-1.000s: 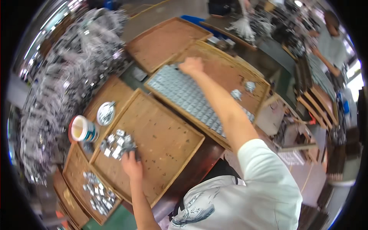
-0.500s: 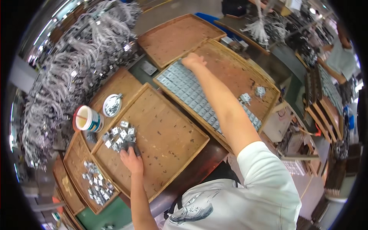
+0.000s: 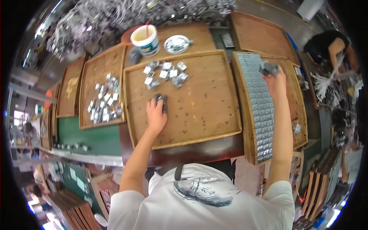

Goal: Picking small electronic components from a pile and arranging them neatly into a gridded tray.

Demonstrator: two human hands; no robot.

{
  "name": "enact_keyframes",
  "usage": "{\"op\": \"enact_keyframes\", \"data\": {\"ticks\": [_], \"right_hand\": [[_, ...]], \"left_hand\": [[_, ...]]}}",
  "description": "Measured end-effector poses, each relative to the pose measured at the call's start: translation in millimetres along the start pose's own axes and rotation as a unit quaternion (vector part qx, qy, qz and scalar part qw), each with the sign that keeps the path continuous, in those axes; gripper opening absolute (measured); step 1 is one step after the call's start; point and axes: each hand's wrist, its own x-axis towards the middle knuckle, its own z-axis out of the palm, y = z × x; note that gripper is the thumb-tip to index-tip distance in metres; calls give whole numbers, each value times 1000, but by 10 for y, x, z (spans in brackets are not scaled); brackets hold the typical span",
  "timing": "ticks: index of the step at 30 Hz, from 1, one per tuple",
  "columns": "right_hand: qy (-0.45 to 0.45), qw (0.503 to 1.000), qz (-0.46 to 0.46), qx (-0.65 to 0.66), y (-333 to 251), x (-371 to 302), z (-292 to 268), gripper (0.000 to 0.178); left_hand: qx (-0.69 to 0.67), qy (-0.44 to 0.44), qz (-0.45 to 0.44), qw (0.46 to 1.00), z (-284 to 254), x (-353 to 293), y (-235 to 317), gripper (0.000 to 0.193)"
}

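Right hand (image 3: 276, 78) over the right tray (image 3: 290, 90), grip closed around grey metal pieces (image 3: 269, 68). Flat grey plates (image 3: 256, 86) sit in rows along that tray's left side. Left hand (image 3: 156, 116) down in the middle tray (image 3: 201, 109), fingers bent against 1 dark piece (image 3: 164, 104); can't tell if that grip is closed on it. Loose shiny brackets (image 3: 173, 73) lie ahead, same tray. Beyond the tray: 1 white bucket (image 3: 149, 46), 1 round dish (image 3: 166, 46) of small parts.

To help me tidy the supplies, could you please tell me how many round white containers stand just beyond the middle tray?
2: the bucket beyond the middle tray's left half, and the shallow bowl to its right. None looks hidden.
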Motion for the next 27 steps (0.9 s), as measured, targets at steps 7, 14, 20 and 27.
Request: {"op": "enact_keyframes", "data": {"ticks": [7,14,20,27], "right_hand": [[-25,981,103,161,609,-1394,809,34],[-120,931,269,215,1247,-2122,1030,33],[-169,963,192,84,1399,-2373,1192,25],[-171,973,154,14,1254,-2624,1535,25]], "left_hand": [[-460,25,-258,849,-204,-25,46,38],[-830,50,-342,438,-527,-497,337,34],[-692,-20,-359,625,-535,-1056,324,34],[-751,-15,-281,597,-1004,-1367,296,36]]}}
